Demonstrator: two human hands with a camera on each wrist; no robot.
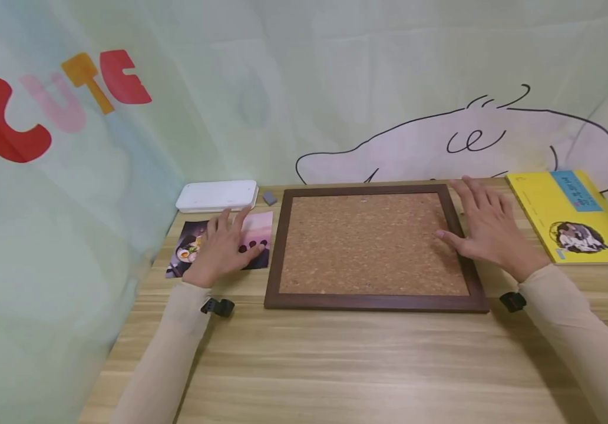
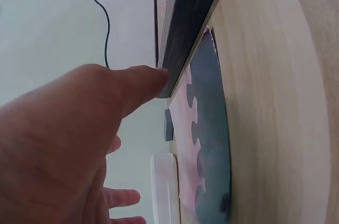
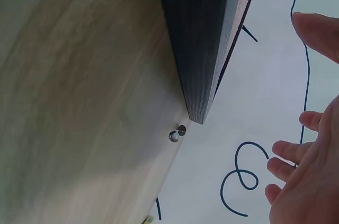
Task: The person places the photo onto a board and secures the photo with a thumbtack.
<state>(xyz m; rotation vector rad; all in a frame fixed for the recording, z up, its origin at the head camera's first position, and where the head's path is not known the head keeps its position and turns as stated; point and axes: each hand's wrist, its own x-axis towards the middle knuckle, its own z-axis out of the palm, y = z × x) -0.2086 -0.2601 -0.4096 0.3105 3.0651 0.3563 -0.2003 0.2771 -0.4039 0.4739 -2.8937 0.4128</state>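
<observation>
The two hands are well apart from each other, each with its fingers spread and holding nothing. The cork board (image 1: pixel 373 244) in a dark brown frame lies flat on the wooden table (image 1: pixel 336 365), between them. The left hand (image 1: pixel 221 250) is above two pictures beside the board — a food picture (image 1: pixel 184 250) and a pink and dark picture (image 1: pixel 257 227); whether it touches them, I cannot tell. The right hand (image 1: pixel 486 229) is at the right side of the frame, its thumb over the inner edge, and in the right wrist view it appears raised above the frame. Behind the left hand are a white case (image 1: pixel 217 195) and a small grey block (image 1: pixel 269 198). A yellow book (image 1: pixel 537 218) lies to the right — and small shiny objects (image 3: pixel 177 133) are near the frame's far corner.
</observation>
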